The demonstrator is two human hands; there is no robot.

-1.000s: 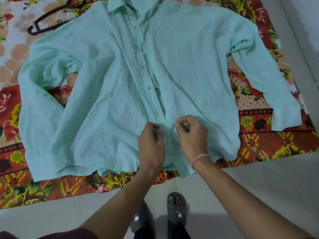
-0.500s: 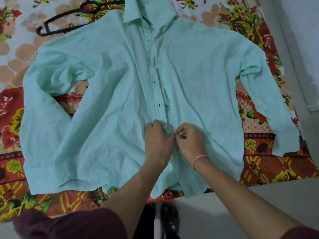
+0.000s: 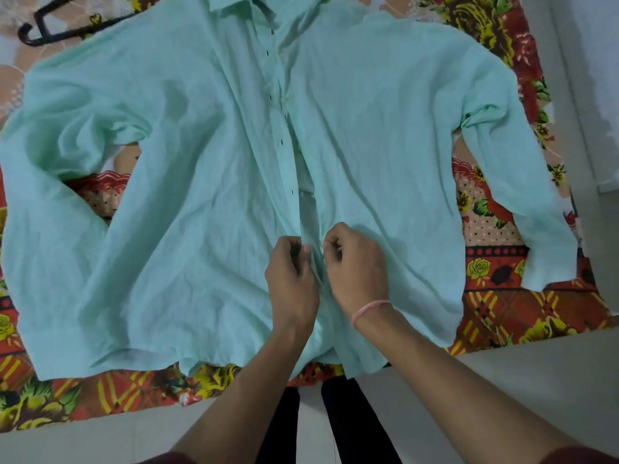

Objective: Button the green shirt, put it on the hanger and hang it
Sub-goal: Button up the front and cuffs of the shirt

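The pale green shirt [image 3: 187, 202] lies flat and face up on a floral bedsheet, collar far from me, sleeves spread to both sides. Its front placket runs down the middle with small dark buttons showing. My left hand [image 3: 290, 279] pinches the left placket edge low on the front. My right hand [image 3: 356, 272], with a pink band at the wrist, pinches the right edge just beside it. The two hands are a finger's width apart. A black hanger [image 3: 50, 31] lies at the far left, partly under the shirt's shoulder.
The red and yellow floral bedsheet [image 3: 522, 316] covers the bed beneath the shirt. A pale floor [image 3: 502, 380] runs along the near edge and the right side. My dark-trousered legs [image 3: 348, 426] stand below the hem.
The view has tilted slightly, so the shirt sits lower and nearer. Both hands stay at the lower placket; they have drawn a little apart after touching half a second ago.
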